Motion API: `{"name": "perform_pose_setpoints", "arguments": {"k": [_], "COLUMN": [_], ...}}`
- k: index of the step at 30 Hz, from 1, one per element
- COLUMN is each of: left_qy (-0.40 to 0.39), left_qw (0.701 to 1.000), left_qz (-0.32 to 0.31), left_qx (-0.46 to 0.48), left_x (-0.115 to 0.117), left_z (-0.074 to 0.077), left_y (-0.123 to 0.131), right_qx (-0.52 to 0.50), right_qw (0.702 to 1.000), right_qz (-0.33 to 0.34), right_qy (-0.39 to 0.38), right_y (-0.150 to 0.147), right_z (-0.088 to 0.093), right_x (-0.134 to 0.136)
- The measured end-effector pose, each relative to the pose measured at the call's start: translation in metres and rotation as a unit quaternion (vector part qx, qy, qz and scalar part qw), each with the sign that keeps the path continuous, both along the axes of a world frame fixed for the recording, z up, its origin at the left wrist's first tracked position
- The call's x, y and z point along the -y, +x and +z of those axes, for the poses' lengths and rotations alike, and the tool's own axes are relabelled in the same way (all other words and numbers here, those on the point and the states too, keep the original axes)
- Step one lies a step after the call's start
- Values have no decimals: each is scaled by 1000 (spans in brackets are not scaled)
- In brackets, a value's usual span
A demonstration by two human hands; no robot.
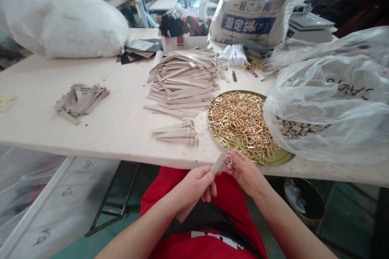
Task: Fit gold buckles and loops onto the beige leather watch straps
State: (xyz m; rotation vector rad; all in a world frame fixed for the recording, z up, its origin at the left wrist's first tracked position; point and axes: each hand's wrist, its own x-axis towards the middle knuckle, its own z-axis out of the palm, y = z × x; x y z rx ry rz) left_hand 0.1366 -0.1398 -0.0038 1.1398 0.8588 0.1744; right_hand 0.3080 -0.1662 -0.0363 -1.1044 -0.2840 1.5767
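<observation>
My left hand (197, 186) is closed around a beige strap (217, 165), held below the table's front edge over my lap. My right hand (244, 170) pinches a small buckle (229, 160) at the strap's upper end. Just beyond my hands a round gold tray (281, 157) is heaped with gold buckles (241, 121). Three straps with buckles fitted (179, 132) lie on the table left of the tray. Behind them is a large loose pile of beige straps (184, 81).
A smaller heap of straps (80, 100) lies at the left of the white table (115, 121). Clear plastic bags (331, 101) fill the right side, a stuffed white sack (60, 18) the back left, a printed bag (255, 10) the back. A bin (304, 198) stands under the table.
</observation>
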Motion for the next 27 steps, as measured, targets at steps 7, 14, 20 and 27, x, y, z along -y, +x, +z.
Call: {"name": "perform_pose_setpoints", "arguments": {"k": [7,14,20,27], "left_qy": [-1,34,43,69], "left_qw": [1000,999,997,996], "left_qz": [15,31,59,0], "left_qx": [8,-7,-10,-49], "left_x": [1,0,2,3], "left_z": [-2,-8,-6,-6], "left_y": [0,2,3,-3], "right_qx": [-33,-71,-68,92], "right_qw": [999,996,996,995], "right_qz": [-9,-42,-56,-35], "right_qy": [-10,-17,-21,35], "right_y": [-1,-10,-17,-17], "right_z": [6,-1,3,0], "right_x": [-3,-3,2,7]}}
